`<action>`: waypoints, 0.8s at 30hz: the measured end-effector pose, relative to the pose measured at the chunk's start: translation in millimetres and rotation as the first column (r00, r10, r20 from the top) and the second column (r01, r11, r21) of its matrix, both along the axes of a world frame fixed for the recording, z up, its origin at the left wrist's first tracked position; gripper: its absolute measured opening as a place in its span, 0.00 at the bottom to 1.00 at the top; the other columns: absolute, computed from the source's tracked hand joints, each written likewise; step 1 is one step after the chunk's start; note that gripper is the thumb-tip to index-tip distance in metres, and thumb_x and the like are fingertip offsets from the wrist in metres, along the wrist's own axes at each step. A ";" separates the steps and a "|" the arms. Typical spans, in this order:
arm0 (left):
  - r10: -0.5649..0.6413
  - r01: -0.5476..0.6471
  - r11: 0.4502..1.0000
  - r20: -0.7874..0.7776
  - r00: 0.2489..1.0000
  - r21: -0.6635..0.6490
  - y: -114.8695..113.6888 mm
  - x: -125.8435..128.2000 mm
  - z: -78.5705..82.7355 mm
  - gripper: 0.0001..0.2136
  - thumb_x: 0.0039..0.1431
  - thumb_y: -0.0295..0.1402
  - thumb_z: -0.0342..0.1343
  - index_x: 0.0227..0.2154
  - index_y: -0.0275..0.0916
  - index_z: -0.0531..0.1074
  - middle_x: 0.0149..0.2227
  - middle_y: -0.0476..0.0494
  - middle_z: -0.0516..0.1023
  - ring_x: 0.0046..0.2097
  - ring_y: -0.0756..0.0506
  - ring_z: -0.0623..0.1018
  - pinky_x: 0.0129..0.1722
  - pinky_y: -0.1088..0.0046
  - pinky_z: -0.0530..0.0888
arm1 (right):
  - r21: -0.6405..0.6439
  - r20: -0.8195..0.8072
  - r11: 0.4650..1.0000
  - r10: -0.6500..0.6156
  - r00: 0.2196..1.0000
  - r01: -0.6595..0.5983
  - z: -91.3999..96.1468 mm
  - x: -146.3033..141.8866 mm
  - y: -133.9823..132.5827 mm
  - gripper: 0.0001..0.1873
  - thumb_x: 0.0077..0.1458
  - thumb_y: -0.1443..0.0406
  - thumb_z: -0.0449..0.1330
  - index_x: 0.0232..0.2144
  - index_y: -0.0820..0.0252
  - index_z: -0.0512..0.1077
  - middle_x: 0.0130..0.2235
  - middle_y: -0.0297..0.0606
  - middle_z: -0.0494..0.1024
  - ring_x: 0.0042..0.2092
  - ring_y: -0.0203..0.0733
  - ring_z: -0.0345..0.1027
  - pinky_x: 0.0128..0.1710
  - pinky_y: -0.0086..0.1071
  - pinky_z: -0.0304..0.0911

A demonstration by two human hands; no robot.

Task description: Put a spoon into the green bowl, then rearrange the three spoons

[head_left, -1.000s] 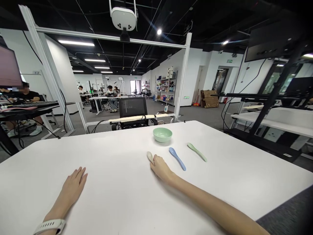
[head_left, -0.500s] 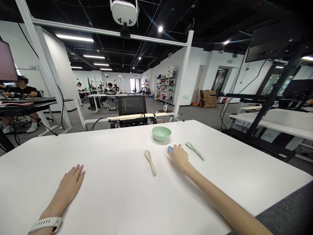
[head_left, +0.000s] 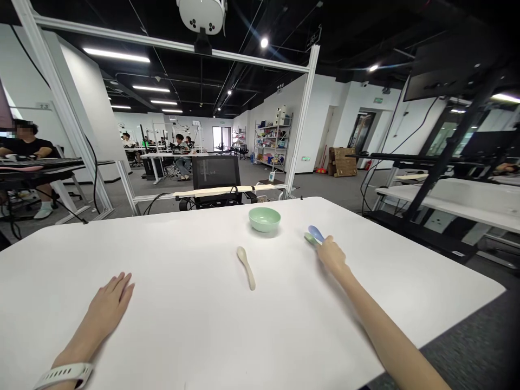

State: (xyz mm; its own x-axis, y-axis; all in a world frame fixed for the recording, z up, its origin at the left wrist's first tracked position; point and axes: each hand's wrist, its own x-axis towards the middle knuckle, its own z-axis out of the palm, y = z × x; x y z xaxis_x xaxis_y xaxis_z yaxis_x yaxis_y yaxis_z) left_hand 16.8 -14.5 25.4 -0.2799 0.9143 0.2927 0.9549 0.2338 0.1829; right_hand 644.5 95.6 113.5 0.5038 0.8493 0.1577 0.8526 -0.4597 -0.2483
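Observation:
My right hand (head_left: 333, 255) is closed around the handle of a blue spoon (head_left: 316, 233), whose bowl points away from me. Just under and left of it is a green spoon (head_left: 311, 239); my hand covers its handle, and I cannot tell whether the fingers touch it. Left of that hand, a beige spoon (head_left: 246, 267) lies on the white table. A green bowl (head_left: 265, 221) stands upright behind the spoons. Palm down on the table's left side, my left hand (head_left: 109, 303) rests with fingers stretched out, holding nothing.
The white table (head_left: 182, 314) has a metal frame (head_left: 303, 119) beyond its far edge, with a camera-like device (head_left: 202, 16) on top. A black chair (head_left: 216, 172) is behind it. Several people sit at desks farther back, one person (head_left: 28, 143) at the left.
My right hand has moved right, carrying the blue spoon from beside the bowl to over the green spoon. The left hand stays flat on the table. The view has shifted slightly.

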 end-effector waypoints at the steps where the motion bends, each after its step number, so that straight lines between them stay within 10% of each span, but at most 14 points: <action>1: 0.004 -0.004 1.000 0.009 1.000 -0.008 0.0 0.2 0.0 0.39 0.63 0.48 0.33 0.65 0.27 0.72 0.70 0.26 0.73 0.73 0.31 0.70 0.70 0.48 0.68 | -0.029 -0.018 0.999 -0.014 1.000 0.013 0.8 6.7 0.2 0.17 0.71 0.68 0.57 0.57 0.72 0.74 0.49 0.63 0.83 0.53 0.58 0.81 0.43 0.36 0.67; 15: -0.015 0.014 1.000 0.033 0.999 0.011 -2.7 1.7 1.7 0.38 0.66 0.49 0.31 0.64 0.28 0.72 0.70 0.24 0.72 0.72 0.29 0.70 0.71 0.43 0.67 | 0.089 -0.379 0.949 0.313 0.871 -0.302 -4.1 -34.4 -12.3 0.09 0.63 0.62 0.64 0.31 0.61 0.74 0.32 0.42 0.81 0.33 0.41 0.72 0.31 0.30 0.58; 24: 0.001 0.002 0.996 0.031 1.000 -0.088 -2.7 2.2 5.4 0.41 0.66 0.47 0.29 0.68 0.21 0.66 0.74 0.22 0.66 0.76 0.29 0.64 0.74 0.46 0.61 | 0.092 -0.443 0.949 0.309 0.841 -0.300 -3.8 -48.4 -23.0 0.19 0.57 0.64 0.68 0.21 0.55 0.64 0.23 0.32 0.71 0.26 0.35 0.62 0.26 0.31 0.52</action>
